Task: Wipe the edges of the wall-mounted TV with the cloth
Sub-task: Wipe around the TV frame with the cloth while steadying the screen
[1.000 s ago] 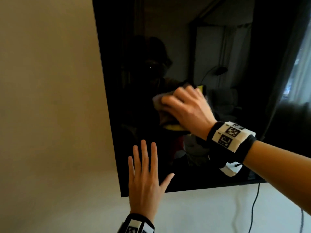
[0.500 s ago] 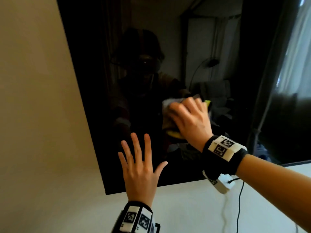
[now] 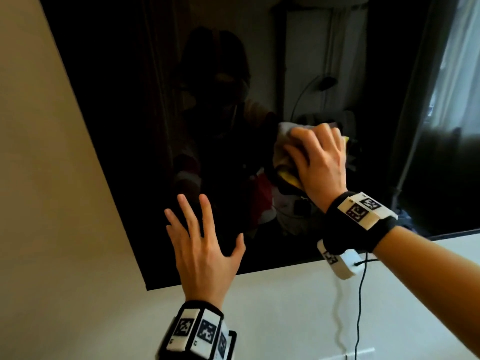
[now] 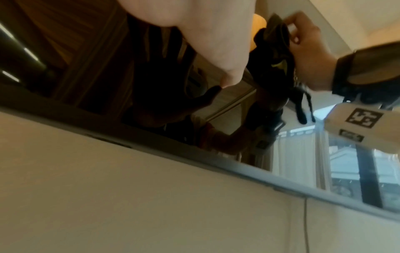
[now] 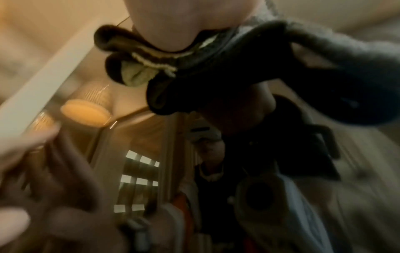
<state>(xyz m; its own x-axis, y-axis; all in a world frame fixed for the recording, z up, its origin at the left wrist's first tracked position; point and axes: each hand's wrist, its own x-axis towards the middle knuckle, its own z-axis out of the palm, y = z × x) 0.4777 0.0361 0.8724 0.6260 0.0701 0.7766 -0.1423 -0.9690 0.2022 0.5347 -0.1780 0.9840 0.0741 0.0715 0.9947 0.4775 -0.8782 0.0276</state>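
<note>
Under the right hand (image 3: pixel 320 162), cloth (image 3: pixel 281 141) pressed against TV (image 3: pixel 135 120) screen

The head view looks forward and slightly down at the wall-mounted TV (image 3: pixel 233 74) from close range, while the left wrist view looks up along the wall at its lower edge and the blurred right wrist view sits nearest the screen, all sharing the cloth (image 3: pixel 283 149).

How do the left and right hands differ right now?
The left hand is spread flat with straight fingers and holds nothing; the right hand curls over the cloth. The left sits near the TV's bottom edge, the right higher up. Both are at the screen.
</note>
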